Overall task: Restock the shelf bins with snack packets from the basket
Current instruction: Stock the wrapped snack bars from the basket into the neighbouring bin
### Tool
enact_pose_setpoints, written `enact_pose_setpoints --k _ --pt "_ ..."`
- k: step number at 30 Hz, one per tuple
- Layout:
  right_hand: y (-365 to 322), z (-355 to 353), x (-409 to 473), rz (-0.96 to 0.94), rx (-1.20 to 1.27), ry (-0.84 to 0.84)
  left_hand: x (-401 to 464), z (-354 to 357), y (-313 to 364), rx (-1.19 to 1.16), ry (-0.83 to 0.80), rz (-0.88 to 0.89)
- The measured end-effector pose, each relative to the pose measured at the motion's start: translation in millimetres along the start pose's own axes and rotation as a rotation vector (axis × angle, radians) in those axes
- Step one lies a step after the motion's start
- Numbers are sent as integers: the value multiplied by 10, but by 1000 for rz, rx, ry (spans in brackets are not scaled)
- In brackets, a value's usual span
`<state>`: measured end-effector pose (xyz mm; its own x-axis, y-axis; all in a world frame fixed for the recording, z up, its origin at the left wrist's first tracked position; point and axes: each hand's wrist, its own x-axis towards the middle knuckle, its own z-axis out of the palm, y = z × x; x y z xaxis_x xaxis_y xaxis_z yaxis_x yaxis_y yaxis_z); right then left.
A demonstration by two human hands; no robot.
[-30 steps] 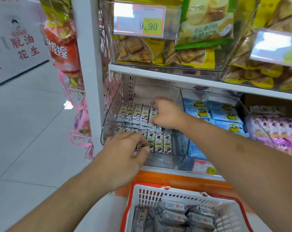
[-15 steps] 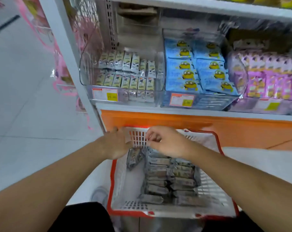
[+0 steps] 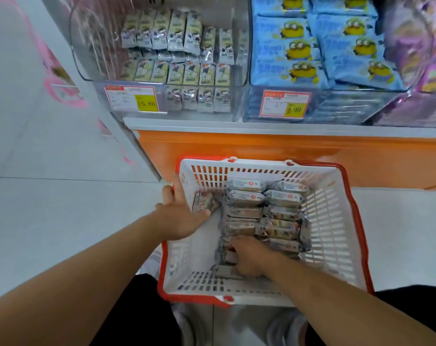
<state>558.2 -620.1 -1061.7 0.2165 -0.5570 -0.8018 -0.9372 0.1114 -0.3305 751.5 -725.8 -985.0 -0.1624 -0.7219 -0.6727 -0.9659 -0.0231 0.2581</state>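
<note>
The shelf now sits higher and farther in view than half a second ago, the head having tipped down, so only its front clear bins show. The left bin holds rows of small grey-green snack packets behind a 15.80 price tag; the bin to its right holds blue packets. Nearer, on the floor below the orange base panel, stands the white basket with its red rim, now wholly in view. In it lie the grey packets, stacked in two columns against the right half.

The left hand was on the basket's far left corner earlier; now it has gone inside along the left wall, thumb up by the rim, fingers curled round one packet leaning there. The right hand has dropped from above the far rim to the near end of the stack, knuckles up, fingers bent onto the nearest packets (whether it truly grips one I cannot tell).
</note>
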Motion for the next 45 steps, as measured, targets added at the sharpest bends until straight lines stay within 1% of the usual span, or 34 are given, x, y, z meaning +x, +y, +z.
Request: enact_pose_setpoints --k 3,9,11,15,17,19,21,22,25,27,29,31,34,37,38,40,42,45 --pt "86 -12 51 29 109 4 9 1 14 22 -4 -10" --pt "67 -244 -169 -15 254 -35 -35 -25 34 24 -15 -16" --pt "-34 -419 -315 -51 287 -2 -95 -60 60 23 -2 -14" --pt "-287 -941 -671 -152 304 75 -315 -357 301 197 80 -29" --pt "-408 -1243 -904 -201 290 136 -451 -672 492 168 35 37" --pt "-499 -1524 -1185 -259 263 216 -602 -1003 656 84 -101 181" --pt "-567 -1767 -1494 -303 269 313 -830 -1261 769 -75 -210 302" --pt "-593 -1877 -1654 -318 285 354 -955 -1367 808 -152 -238 347" --pt "-626 -2104 -2060 -369 364 420 -1270 -1536 893 -313 -244 532" --pt "-620 -2169 -2228 -412 448 456 -1355 -1561 936 -464 -303 592" --pt "-601 -2213 -2279 -414 470 537 -1333 -1581 981 -586 -310 566" --pt "-581 -2258 -2282 -392 422 636 -1288 -1601 1009 -695 -270 535" --pt "-557 -2318 -2287 -414 416 718 -1267 -1649 1028 -931 -249 493" --pt "-534 -2340 -2261 -443 287 919 -1239 -1661 1049 -1179 -239 419" --pt "-543 -2349 -2255 -452 250 954 -1224 -1656 1065 -1250 -243 405" --pt "-574 -2362 -2234 -463 218 957 -1204 -1648 1112 -1352 -260 393" --pt "-602 -2374 -2200 -463 186 963 -1178 -1634 1146 -1404 -265 381" --pt "-631 -2379 -2162 -458 156 993 -1137 -1629 1155 -1375 -271 389"
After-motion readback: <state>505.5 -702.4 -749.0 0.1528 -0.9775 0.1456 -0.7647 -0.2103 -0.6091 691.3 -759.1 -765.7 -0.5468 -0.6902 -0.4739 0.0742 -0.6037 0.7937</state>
